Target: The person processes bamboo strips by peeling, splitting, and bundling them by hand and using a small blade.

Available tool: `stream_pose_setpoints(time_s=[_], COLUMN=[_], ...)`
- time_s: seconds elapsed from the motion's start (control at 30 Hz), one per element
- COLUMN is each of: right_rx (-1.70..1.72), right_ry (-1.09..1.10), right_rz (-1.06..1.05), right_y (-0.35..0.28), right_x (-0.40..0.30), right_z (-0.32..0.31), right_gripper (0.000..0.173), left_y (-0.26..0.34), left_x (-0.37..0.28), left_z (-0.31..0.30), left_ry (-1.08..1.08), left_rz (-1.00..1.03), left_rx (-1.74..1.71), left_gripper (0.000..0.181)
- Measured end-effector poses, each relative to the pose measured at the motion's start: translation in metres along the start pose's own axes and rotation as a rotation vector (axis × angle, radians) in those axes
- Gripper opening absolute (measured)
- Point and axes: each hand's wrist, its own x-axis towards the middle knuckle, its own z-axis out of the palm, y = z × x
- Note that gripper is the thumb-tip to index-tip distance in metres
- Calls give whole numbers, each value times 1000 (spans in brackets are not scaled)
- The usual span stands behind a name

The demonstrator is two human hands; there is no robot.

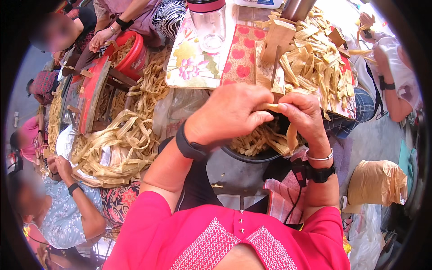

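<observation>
A strip of dried, straw-coloured plant fibre [292, 136] is pinched between my two hands over the near table edge. My left hand [233, 109] grips one end with the thumb and bent fingers. The thumb and forefinger of my right hand [301, 109] hold it close by, and a tail of the strip hangs below that hand. Underneath, a dark basin [249, 159] contains short fibre pieces [251, 143], partly hidden by my left arm. Just beyond my hands stands a wooden block [277, 38] with a thin upright piece [275, 64] beside it; its material I cannot tell.
Fibre strips [310, 50] heap on the table's right, near a metal cup [297, 9]. A clear jar [209, 30] stands on the flowered table cover [189, 64]. Long strips [118, 145] pile at left, below a red bucket [133, 59]. People sit on both sides; a brown bag [376, 182] is at right.
</observation>
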Motion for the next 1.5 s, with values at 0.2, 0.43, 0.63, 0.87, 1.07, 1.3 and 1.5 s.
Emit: stream_pose_setpoints(time_s=[0.2, 0.43, 0.63, 0.87, 1.07, 1.3, 1.5], right_rx=[-148, -230, -226, -453, 556, 993, 674], right_ry=[-108, 270, 396, 355, 248, 62, -127], right_rz=[56, 6, -26, 56, 395, 433, 323], right_y=[4, 24, 39, 45, -1, 7, -12], right_x=[11, 41, 55, 56, 34, 23, 21], right_z=[-21, -20, -9, -10, 14, 32, 29], right_gripper=[18, 12, 9, 17, 18, 31, 23], left_y=[-3, -29, -44, -37, 0, 9, 24], left_x=[16, 46, 54, 47, 22, 21, 31], left_z=[2, 13, 19, 19, 16, 55, 17], left_ry=[-4, 277, 304, 212, 162, 362, 798], left_rz=[-102, -183, -274, -355, -249, -325, -95], left_rx=[-16, 43, 10, 154, -7, -741, -1557], left_gripper=[15, 14, 15, 19, 31, 34, 30])
